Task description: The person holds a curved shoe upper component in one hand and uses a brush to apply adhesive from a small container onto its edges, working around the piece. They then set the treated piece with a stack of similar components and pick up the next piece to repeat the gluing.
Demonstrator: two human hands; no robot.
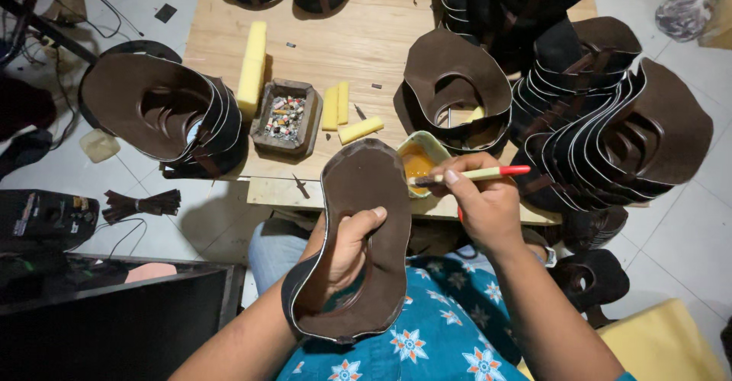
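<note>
You were at the glue-loading step: your right hand (484,202) pinched a thin brush (476,173) with a pale handle and red end, its tip reaching into the small dish (422,157) of amber glue at the near edge of the bench (358,38). Your left hand (345,247) gripped a brown leather piece (358,236), thumb over its inner cut-out, holding it upright over your lap, just short of the dish. The next move, as I judged it, called for a well-wetted tip and a steady stroke along the pale rim without dripping.

The piece looked matte and stiff, curved, with an oval opening. Nested stacks of like pieces (610,133) stood right and left. Yellow foam blocks (252,68) looked soft; a tray of small scraps (286,116) sat between them.
</note>
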